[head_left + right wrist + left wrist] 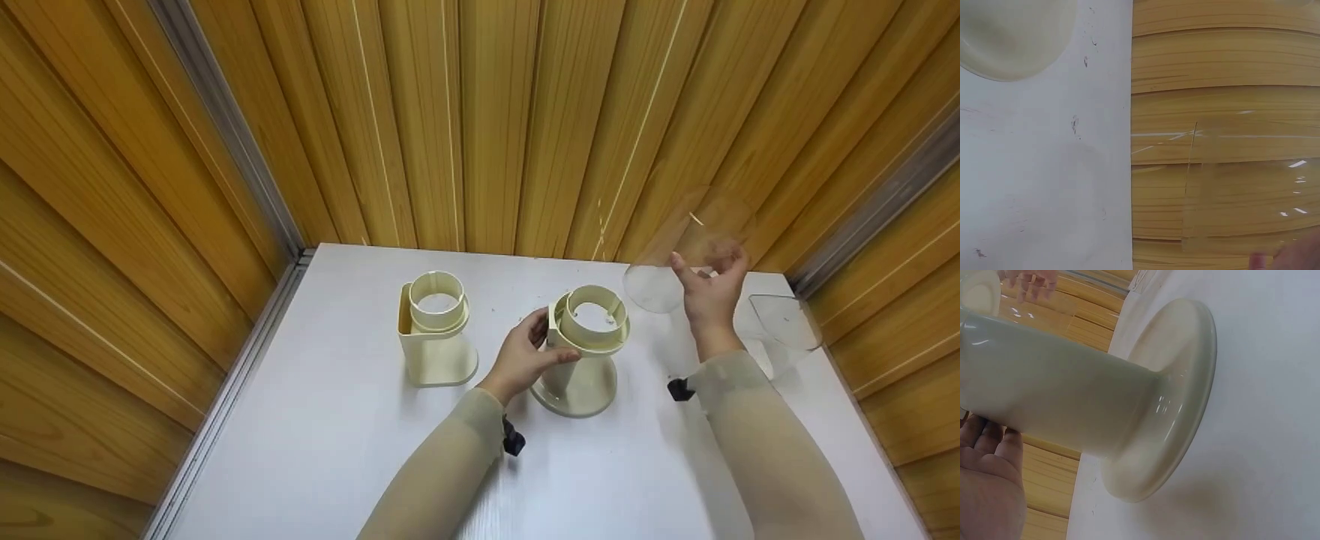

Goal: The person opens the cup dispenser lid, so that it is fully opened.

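A cream plastic stand (577, 386) with a round foot and an open ring on top stands on the white table. My left hand (521, 360) holds its upper part from the left, thumb in front and fingers behind. In the left wrist view the left hand's fingers (994, 461) lie along the glossy column (1055, 382). To the right, my right hand (712, 300) holds a clear, rounded plastic container (654, 289) raised at the table's back edge. In the right wrist view this clear container (1241, 191) shows before the wood wall, with a fingertip at the bottom corner.
A second cream stand (439, 364), with a side pocket and a ring on top, stands to the left. Another clear container (787, 322) lies at the table's right edge, partly behind my right forearm. Wood-panel walls (487, 127) enclose the white table (300, 435).
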Demonstrator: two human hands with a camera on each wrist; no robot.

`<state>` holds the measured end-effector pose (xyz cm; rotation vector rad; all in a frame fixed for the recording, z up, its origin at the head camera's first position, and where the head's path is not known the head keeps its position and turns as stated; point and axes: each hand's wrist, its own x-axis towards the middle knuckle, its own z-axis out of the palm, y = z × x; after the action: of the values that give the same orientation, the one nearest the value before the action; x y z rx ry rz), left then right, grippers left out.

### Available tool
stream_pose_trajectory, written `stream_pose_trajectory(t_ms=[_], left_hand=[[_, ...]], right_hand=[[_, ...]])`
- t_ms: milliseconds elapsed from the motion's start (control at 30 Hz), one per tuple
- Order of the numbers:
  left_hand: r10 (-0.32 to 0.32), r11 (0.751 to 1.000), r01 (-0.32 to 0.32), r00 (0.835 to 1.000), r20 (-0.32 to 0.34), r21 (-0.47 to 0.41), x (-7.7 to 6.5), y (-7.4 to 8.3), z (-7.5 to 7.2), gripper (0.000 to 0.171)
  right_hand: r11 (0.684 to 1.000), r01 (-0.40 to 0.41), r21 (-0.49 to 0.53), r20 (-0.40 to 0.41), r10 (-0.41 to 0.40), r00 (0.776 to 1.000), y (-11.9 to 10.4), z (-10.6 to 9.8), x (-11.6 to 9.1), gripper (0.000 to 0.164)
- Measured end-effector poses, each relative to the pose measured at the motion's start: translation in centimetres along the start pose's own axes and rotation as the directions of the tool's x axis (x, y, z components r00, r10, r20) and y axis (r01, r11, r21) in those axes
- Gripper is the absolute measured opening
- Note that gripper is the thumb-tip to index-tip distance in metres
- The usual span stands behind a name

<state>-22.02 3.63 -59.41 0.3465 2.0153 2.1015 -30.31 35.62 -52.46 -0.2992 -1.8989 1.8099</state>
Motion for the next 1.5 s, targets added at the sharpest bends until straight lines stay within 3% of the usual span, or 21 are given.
stream_pose_trajectory(t_ms=[200,433,900,1500], left_hand=[[-0.005,1.0,0.005,1.0,-0.005,0.0,0.0,0.1,0.0,0.093],[-0.003,1.0,0.003,1.0,-0.002,0.016,0.0,0.1,0.1,0.095],[-0.011,1.0,0.011,1.0,0.004,0.011,0.0,-0.2,-0.1,0.096],[-0.011,1.0,0.011,1.0,-0.004,0.016,0.0,-0.5,-0.1,0.094]], right_hand=[[0.998,-0.023,-0.059,0.002,0.023,1.0,1.1,0.2,0.2,0.078],[0.988,-0.096,-0.119,-0.001,0.096,0.995,2.5,0.5,0.1,0.09],[0.96,-0.163,-0.227,0.006,0.168,0.986,4.7,0.6,-0.3,0.107],[0.95,-0.193,-0.246,-0.007,0.197,0.98,6.0,0.5,-0.6,0.11]])
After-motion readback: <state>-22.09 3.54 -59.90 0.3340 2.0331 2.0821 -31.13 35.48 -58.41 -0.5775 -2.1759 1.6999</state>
